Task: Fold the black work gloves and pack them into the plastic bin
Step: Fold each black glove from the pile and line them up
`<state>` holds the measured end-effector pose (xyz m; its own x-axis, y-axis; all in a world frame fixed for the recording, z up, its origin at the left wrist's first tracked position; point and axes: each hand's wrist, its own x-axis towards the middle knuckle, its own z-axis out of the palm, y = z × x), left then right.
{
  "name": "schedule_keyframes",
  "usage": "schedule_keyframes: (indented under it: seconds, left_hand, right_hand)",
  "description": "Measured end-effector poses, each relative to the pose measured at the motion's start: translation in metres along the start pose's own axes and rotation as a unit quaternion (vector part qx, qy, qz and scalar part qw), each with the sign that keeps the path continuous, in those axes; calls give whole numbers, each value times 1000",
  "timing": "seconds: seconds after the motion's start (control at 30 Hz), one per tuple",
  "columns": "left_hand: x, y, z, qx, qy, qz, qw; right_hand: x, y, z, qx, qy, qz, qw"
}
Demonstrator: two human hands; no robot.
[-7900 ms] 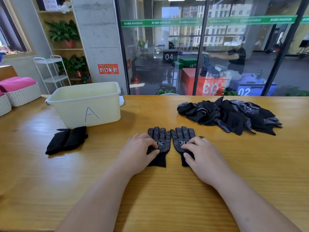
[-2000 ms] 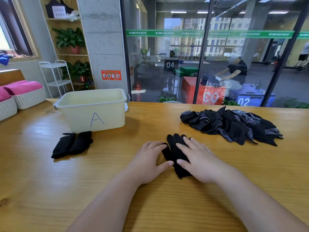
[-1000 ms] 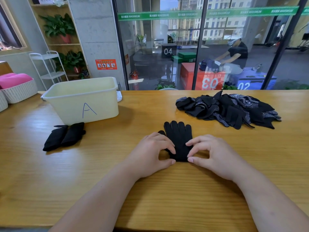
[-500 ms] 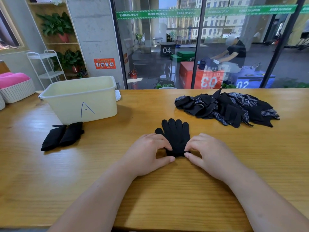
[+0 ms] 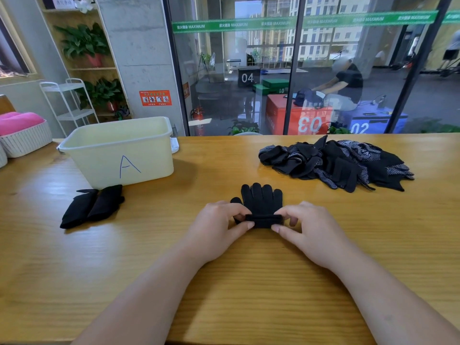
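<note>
Your two bare hands meet at the centre of the frame over a wooden tabletop (image 5: 49, 270). Between them lies a pair of black gloves (image 5: 262, 201), stacked one on the other, fingers pointing toward the top of the frame. The cuff end, nearest you, is turned up into a narrow roll. Your left hand (image 5: 219, 227) pinches the left end of that roll between thumb and curled fingers. Your right hand (image 5: 311, 230) pinches the right end the same way.

In the upper left of the tabletop stands a pale yellow plastic bin (image 5: 149, 158) with a blue letter A on its front wall, which hides the bin's floor. Just below the bin lies a folded pair (image 5: 92, 206) of black gloves. At the upper right sits a loose pile of gloves (image 5: 333, 163), black with white dots, well apart from your hands. At the far left edge a white basket (image 5: 27, 141) holds pink cloth.
</note>
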<state>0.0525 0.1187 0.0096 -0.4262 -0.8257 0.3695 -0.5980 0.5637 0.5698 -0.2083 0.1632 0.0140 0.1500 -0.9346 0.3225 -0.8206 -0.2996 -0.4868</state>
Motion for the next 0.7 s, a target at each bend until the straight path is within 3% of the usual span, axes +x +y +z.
schedule_keyframes:
  seconds: [0.27,0.43,0.6,0.7]
  left_hand:
    - [4,6,9,-15,26,-59,998]
    - [7,3,15,91,55,1,994]
    - [8,-1,16,176,60,89,979]
    - [7,-3,13,193,46,95,976]
  right_hand:
    - [7,-5,10,101,31,85,991]
    - [6,-8,15,-6,60,56,997]
    - [5,-7,13,-120,58,-37,990]
    - [5,-4,15,-163,50,-49,984]
